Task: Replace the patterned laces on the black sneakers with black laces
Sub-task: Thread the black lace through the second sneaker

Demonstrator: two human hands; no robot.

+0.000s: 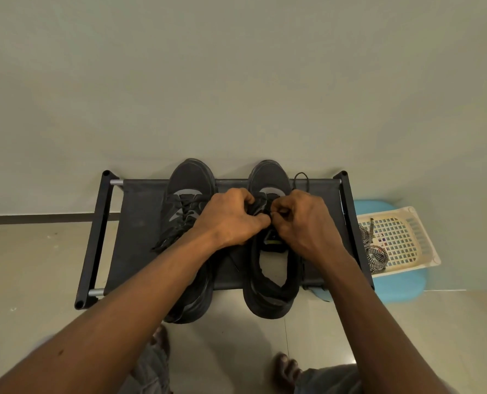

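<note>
Currently the black lace [302, 180], likely soft, limp and light, sits at the eyelets of the right sneaker [269, 177] on the rack [140, 223]. Left hand [231, 220] grips its bunched part; right hand [302, 223] pinches its end. Best hold: probably the stiffer tip. Patterned laces [374, 254] lie in the basket [407, 237], right.

Head view, steeply down, near sneakers [269, 174]

Black sneakers [191, 177] abreast; patterned laces [374, 251] well apart

Hands [233, 220] hide lacing on the right sneaker [268, 174].
</note>
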